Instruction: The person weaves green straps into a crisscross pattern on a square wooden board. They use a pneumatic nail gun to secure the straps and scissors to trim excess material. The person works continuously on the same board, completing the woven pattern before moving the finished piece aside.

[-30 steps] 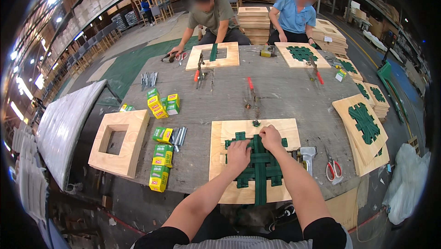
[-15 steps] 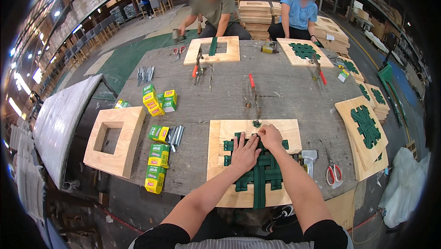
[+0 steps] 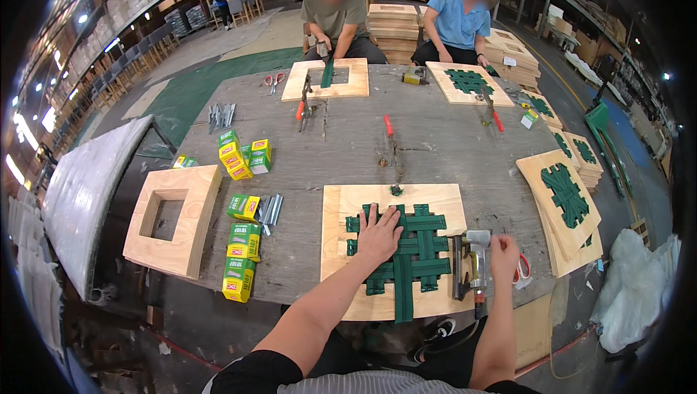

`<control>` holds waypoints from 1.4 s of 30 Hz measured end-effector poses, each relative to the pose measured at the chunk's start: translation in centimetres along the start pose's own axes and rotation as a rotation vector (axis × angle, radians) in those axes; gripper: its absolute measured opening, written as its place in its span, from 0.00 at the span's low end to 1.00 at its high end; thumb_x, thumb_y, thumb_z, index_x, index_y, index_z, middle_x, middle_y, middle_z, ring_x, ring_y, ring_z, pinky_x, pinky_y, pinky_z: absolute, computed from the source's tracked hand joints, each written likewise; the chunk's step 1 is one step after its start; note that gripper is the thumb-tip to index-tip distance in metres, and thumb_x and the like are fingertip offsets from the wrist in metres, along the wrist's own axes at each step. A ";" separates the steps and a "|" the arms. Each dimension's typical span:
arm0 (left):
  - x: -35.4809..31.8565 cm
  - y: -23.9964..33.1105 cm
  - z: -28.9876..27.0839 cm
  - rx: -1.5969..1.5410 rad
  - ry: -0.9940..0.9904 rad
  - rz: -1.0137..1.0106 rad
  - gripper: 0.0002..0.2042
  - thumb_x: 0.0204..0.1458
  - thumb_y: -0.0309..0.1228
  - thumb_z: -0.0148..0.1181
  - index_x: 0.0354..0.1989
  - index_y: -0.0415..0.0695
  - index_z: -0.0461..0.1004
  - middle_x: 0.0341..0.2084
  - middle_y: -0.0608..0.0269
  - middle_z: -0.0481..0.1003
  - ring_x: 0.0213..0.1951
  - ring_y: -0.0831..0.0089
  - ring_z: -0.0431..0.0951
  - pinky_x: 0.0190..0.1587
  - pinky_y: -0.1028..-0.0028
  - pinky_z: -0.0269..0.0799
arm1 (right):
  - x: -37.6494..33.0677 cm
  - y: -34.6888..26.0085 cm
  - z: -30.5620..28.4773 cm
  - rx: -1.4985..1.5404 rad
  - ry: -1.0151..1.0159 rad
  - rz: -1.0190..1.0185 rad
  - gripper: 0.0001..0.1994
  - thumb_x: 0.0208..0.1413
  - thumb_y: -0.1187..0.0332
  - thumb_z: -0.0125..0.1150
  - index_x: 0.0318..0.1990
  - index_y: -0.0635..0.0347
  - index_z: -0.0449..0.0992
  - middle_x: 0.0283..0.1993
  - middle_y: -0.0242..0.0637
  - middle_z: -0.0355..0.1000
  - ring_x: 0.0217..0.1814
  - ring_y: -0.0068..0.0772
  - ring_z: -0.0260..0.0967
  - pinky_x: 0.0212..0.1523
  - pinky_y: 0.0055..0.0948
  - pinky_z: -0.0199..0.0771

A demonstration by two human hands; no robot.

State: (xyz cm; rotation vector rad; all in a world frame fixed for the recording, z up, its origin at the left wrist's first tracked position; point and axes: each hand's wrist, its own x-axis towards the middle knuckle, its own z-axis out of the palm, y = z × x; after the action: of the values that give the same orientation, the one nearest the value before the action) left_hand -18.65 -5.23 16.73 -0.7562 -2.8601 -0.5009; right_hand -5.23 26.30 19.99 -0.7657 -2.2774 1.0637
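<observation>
A square plywood frame lies before me with dark green webbing straps woven over its middle. My left hand presses flat on the upper left of the weave, fingers spread. My right hand is off the frame, its fingers curled beside a nail-gun-like air stapler. Whether anything is in those fingers cannot be made out. The stapler lies by the frame's right edge. Red-handled scissors are partly hidden behind my right hand. A red-handled toggle clamp stands at the frame's far edge.
At left are stacked plywood frames, green-yellow staple boxes and loose staple strips. Webbed frames are piled at right. Across the table two people work at a frame and a webbed frame.
My right hand has left the webbing's upper edge and moved right, to beside the stapler. My left hand stays on the weave. Across the table, a person's tool has moved onto their frame.
</observation>
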 end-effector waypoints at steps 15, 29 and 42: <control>0.8 0.0 -0.8 -0.021 -0.050 0.020 0.24 0.69 0.49 0.44 0.72 0.61 0.64 0.74 0.77 0.59 0.77 0.47 0.50 0.75 0.36 0.40 | -2.2 -0.9 -1.0 0.227 -0.345 0.305 0.19 0.49 0.75 0.73 0.49 0.68 0.76 0.42 0.39 0.79 0.38 0.31 0.77 0.39 0.33 0.77; -0.2 -1.7 -0.5 -0.065 0.027 -0.002 0.22 0.68 0.47 0.46 0.69 0.59 0.69 0.72 0.72 0.62 0.75 0.47 0.54 0.74 0.35 0.42 | -0.9 -15.3 7.4 0.373 -0.595 0.370 0.20 0.55 0.57 0.74 0.46 0.61 0.75 0.30 0.32 0.71 0.21 0.26 0.68 0.21 0.31 0.70; -0.1 -1.7 -0.1 -0.115 0.119 0.015 0.22 0.65 0.46 0.51 0.66 0.57 0.73 0.70 0.71 0.65 0.74 0.48 0.57 0.72 0.35 0.45 | 0.1 -17.3 14.6 0.235 -0.742 0.355 0.13 0.61 0.68 0.66 0.49 0.65 0.75 0.40 0.39 0.76 0.23 0.33 0.75 0.18 0.32 0.71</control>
State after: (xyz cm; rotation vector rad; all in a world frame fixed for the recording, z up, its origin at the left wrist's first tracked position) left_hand -19.39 -6.67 16.28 -0.7390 -2.7327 -0.6896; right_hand -19.46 9.59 25.64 -0.7794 -2.5659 2.0130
